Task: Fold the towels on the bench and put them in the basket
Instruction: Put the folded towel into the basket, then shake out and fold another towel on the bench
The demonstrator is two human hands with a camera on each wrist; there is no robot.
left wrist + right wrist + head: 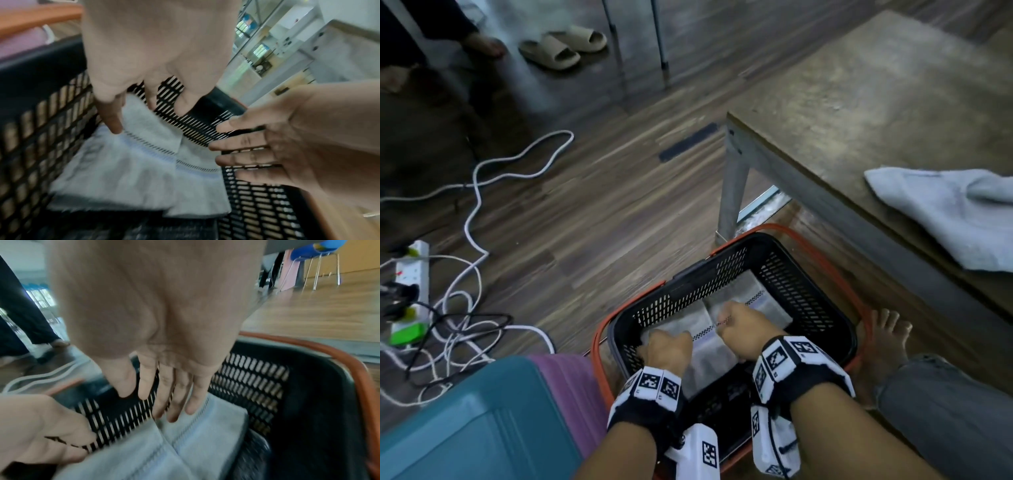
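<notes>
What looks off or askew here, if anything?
Nothing damaged or spilled. In the basket, the left towel seems to overlap the right towel at a corner; a third towel lies rumpled on the table.
</notes>
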